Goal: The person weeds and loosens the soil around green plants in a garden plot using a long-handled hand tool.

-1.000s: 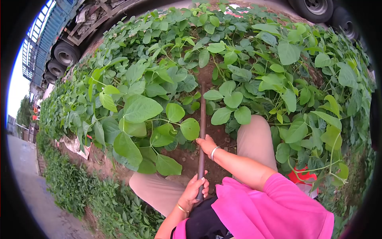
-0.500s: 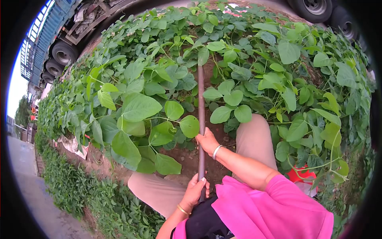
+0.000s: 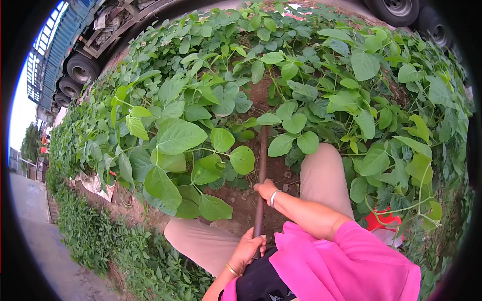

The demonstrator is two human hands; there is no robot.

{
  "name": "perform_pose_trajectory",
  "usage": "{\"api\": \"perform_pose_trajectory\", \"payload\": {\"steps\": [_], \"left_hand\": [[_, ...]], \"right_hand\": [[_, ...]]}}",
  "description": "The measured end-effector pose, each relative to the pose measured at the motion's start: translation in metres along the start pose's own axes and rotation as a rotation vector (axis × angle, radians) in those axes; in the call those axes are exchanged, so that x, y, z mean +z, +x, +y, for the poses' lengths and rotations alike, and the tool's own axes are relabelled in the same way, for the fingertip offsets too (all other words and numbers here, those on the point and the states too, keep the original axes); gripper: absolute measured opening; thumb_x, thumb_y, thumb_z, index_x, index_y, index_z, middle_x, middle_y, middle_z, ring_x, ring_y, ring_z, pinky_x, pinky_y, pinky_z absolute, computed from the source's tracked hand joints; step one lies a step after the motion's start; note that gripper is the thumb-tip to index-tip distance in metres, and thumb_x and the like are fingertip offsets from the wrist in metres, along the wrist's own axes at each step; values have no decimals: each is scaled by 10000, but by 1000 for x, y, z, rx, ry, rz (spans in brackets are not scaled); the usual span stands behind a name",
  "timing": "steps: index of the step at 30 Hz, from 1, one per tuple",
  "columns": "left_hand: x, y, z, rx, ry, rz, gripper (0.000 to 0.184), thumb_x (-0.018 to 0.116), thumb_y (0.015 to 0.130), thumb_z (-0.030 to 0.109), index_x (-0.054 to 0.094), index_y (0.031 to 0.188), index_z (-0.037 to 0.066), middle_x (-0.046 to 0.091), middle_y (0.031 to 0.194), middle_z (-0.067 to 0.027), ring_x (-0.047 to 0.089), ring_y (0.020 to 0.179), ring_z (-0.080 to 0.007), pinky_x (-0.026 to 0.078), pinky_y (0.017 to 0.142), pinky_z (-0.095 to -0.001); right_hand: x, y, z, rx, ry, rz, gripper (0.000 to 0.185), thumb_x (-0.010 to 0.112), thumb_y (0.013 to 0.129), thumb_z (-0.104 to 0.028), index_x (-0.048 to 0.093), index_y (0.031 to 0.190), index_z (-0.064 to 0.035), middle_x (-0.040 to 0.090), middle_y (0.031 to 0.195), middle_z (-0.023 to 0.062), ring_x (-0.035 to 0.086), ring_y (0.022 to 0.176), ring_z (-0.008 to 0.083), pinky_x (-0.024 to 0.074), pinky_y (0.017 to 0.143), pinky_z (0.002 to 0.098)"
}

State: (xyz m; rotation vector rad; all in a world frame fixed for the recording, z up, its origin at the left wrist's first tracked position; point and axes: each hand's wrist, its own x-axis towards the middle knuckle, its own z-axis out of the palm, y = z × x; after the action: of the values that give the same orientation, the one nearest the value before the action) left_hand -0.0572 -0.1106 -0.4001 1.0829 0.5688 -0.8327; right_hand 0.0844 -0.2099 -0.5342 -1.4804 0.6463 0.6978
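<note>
A long brown wooden handle [image 3: 262, 160] runs away from my body between my knees, over bare soil. My right hand [image 3: 266, 190], with a silver bangle at the wrist, is closed around its middle. Lower down, near my waist, my left hand [image 3: 247, 248] grips the near end; a gold bangle is on that wrist. The handle's far end goes out of sight at the leaves, so whatever tool head it may have is hidden. Broad-leaved green bean-like plants [image 3: 182, 136] crowd both sides of the handle.
Brown soil [image 3: 228, 193] shows in the gap between the plants. A red and white bag [image 3: 382, 220] lies in the foliage to my right. At the upper left stands a blue truck [image 3: 57, 52]; large tyres [image 3: 396, 9] show at the upper right. A paved lane [image 3: 37, 236] runs along the left.
The handle has been drawn back toward me, its visible far end now much nearer and tilted slightly right. My right hand has come a little closer to my body with it.
</note>
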Motion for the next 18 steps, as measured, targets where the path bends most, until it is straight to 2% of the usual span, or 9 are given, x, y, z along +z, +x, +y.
{"api": "perform_pose_trajectory", "payload": {"steps": [5, 7, 10, 11, 12, 13, 15, 17, 18], "left_hand": [[6, 7, 9, 178, 106, 17, 118, 437, 799, 73, 371, 896, 61, 433, 629, -17, 414, 441, -85, 373, 372, -222], [4, 9, 11, 166, 78, -28, 331, 418, 808, 91, 328, 1126, 82, 434, 632, -44, 413, 446, -105, 377, 390, -245], [-8, 11, 4, 35, -50, -20, 296, 418, 815, 112, 342, 1100, 85, 434, 628, -41, 410, 444, -105, 372, 390, -245], [-12, 16, -3, 32, -48, -17, 296, 418, 815, 112, 342, 1100, 85, 434, 628, -41, 410, 444, -105, 372, 390, -245], [-17, 24, -13, -66, -33, -8, 278, 423, 816, 119, 352, 1083, 87, 436, 628, -40, 411, 447, -106, 369, 389, -243], [-17, 28, -17, -163, -17, 2, 261, 429, 817, 125, 361, 1066, 89, 438, 628, -39, 412, 449, -108, 366, 387, -241], [-13, 23, -17, -168, 100, 23, 228, 434, 817, 129, 376, 1035, 92, 438, 625, -38, 410, 448, -114, 362, 385, -240], [-6, 14, -2, -114, -262, -83, 245, 430, 817, 124, 372, 1052, 91, 441, 633, -43, 406, 441, -119, 360, 382, -238], [-3, 10, 1, -113, -261, -83, 245, 430, 817, 124, 372, 1052, 91, 441, 633, -43, 406, 441, -119, 360, 382, -238]], "right_hand": [[-6, -33, -63, -397, 49, 25, 288, 555, 682, -172, 436, 858, 22, 536, 757, 155, 540, 724, 248, 414, 637, 353], [-6, -34, -70, -486, 56, 21, 278, 547, 683, -174, 433, 849, 17, 536, 770, 166, 540, 730, 259, 411, 646, 360], [5, -14, -34, -315, -100, 136, 342, 535, 688, -204, 431, 919, 28, 541, 815, 212, 539, 776, 309, 414, 697, 351], [7, 8, -6, -195, -138, 83, 370, 538, 689, -195, 424, 951, 40, 544, 811, 197, 556, 714, 294, 438, 643, 355], [1, -22, -16, 86, -3, -14, 267, 547, 705, -189, 457, 851, 15, 499, 724, 114, 510, 591, 200, 418, 427, 340], [1, -7, 6, 173, 143, -32, 284, 551, 704, -175, 445, 859, 37, 486, 723, 114, 495, 554, 194, 412, 382, 341], [-1, 6, 23, 205, 194, -80, 269, 547, 705, -149, 437, 849, 50, 484, 732, 111, 494, 599, 175, 422, 448, 333], [1, 5, 13, 100, 83, 4, 242, 542, 702, -131, 439, 839, 39, 484, 729, 107, 490, 623, 166, 417, 488, 320], [4, 2, 8, 8, -22, 86, 215, 537, 699, -114, 440, 828, 28, 483, 725, 102, 487, 648, 158, 413, 528, 307]]}}
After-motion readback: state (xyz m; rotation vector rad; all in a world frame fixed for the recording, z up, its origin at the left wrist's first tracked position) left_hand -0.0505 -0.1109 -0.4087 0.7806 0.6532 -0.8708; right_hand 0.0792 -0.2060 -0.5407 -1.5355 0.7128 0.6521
